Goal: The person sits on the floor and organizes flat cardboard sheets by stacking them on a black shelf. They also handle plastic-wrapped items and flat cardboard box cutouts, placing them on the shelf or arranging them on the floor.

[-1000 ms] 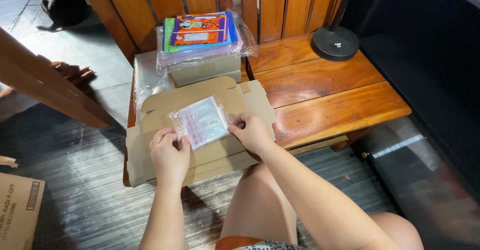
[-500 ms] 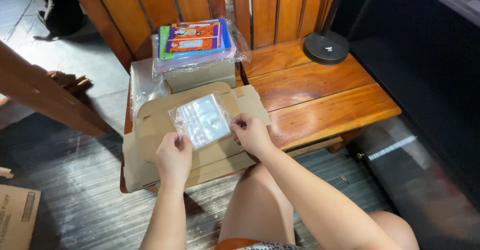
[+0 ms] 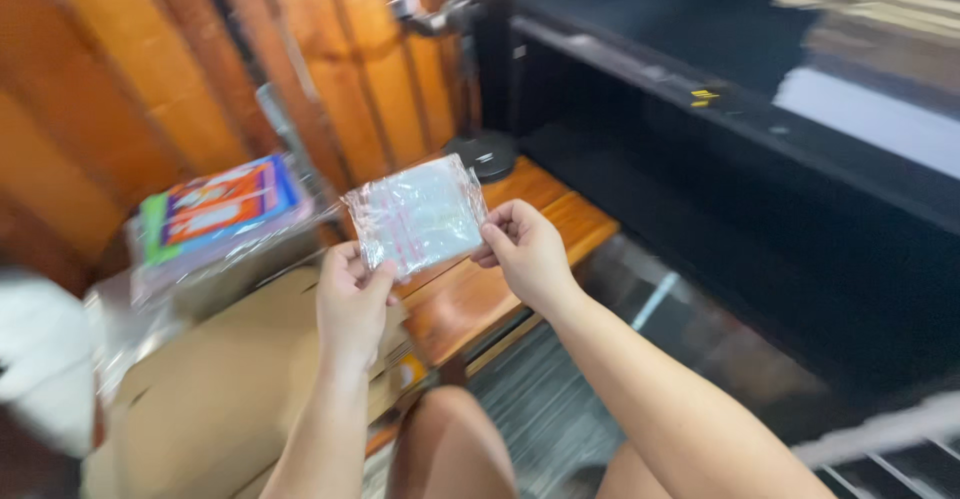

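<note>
I see the pouch (image 3: 418, 215) held up in the air between both hands, above the wooden surface (image 3: 470, 294) and in front of the slatted wood backrest. It is a small, flat, roughly square bag of clear crinkled plastic, glossy, with a thin red line near its lower edge; what is inside I cannot tell through the blur. My left hand (image 3: 352, 299) is closed on the lower left corner, thumb on the front. My right hand (image 3: 523, 249) pinches the right edge with curled fingers. Below the left hand lies a flat, matte brown cardboard box (image 3: 215, 389), its flaps folded. Behind it sits a stack of colourful flat packs (image 3: 215, 209) wrapped in shiny clear film. Behind the pouch a round black lamp base (image 3: 485, 151) stands on the surface, with a thin pole rising from it. To the right runs a dark, smooth shelf (image 3: 760, 129).
</note>
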